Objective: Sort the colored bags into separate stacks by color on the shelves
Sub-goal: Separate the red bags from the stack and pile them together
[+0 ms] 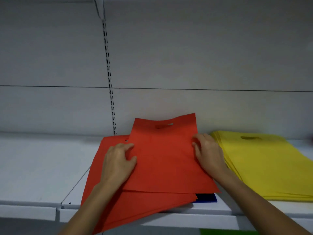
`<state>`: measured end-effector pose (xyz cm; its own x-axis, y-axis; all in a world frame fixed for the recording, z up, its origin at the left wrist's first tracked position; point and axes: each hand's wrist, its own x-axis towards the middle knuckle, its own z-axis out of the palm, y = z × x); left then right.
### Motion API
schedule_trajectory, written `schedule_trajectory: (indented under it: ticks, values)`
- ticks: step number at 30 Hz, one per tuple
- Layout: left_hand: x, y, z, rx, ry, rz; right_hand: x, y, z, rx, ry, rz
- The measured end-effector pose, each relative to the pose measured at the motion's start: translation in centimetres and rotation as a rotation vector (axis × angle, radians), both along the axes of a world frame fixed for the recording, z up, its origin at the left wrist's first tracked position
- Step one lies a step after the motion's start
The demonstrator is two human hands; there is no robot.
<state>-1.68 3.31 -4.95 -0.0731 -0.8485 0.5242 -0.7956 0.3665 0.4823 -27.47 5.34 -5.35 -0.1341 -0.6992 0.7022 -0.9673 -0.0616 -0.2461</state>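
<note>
Head view: top red bag [164,160] runs toward 12 o'clock, left hand [118,161] and right hand [209,153] gripping its 9 and 3 o'clock edges.

red bags [166,158] — skewed stack, centre | yellow bags [264,167] — neat stack, right

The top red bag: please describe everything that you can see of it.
The top red bag is a flat red sheet-like bag, seemingly non-woven fabric, with an oval handle hole near its far edge. It lies askew on the red stack, its far end raised before the back wall. The left hand grips its left edge, the right hand its right edge.
</note>
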Motion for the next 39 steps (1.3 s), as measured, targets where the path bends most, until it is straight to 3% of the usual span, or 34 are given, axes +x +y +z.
schedule_trajectory:
  ticks: [4,8,18,28,34,39]
  values:
    - [-1.4,0.5,2.6,-0.073,0.072,-0.077,-1.9,1.3,2.5,-0.029,-0.096,-0.047]
    - [-6.4,1.9,4.7,-0.12,0.071,-0.228,-6.2,5.7,5.1,-0.086,-0.075,-0.134]
    - [-27.7,12.2,6.2,-0.142,0.021,-0.7,-22.5,26.0,6.4,-0.113,0.066,-0.596]
    - [-47.8,26.1,3.5,-0.049,-0.014,-0.958,-37.3,46.1,6.2,0.048,0.098,-0.875]
    - [-55.9,29.0,2.8,-0.025,-0.038,-1.017,-44.6,50.4,6.3,0.056,0.037,-0.92]
    - [-61.9,27.1,3.5,-0.079,-0.084,-0.974,-51.3,48.2,6.5,0.091,0.04,-0.89]
